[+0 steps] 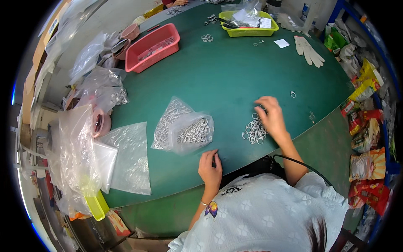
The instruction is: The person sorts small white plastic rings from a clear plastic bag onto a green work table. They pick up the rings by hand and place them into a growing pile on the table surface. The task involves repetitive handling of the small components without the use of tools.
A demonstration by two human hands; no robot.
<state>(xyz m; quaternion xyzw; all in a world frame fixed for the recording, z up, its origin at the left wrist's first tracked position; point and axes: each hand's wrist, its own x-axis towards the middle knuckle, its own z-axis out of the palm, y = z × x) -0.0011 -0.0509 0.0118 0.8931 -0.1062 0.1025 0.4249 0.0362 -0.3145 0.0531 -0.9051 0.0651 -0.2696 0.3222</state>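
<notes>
The worker had two hands in sight — one left hand (210,166), one right hand (273,119). I counted one rectangular red tray (156,60), one large lime basket (252,32), one small lime tray (99,206), one white glove (308,50), one loose white paper square (281,43). The heaped rings (255,133) — too jumbled to count.

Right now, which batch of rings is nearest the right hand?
The loose pile of rings beside the right hand; the bagged rings lie farther left, nearer the left hand.
</notes>
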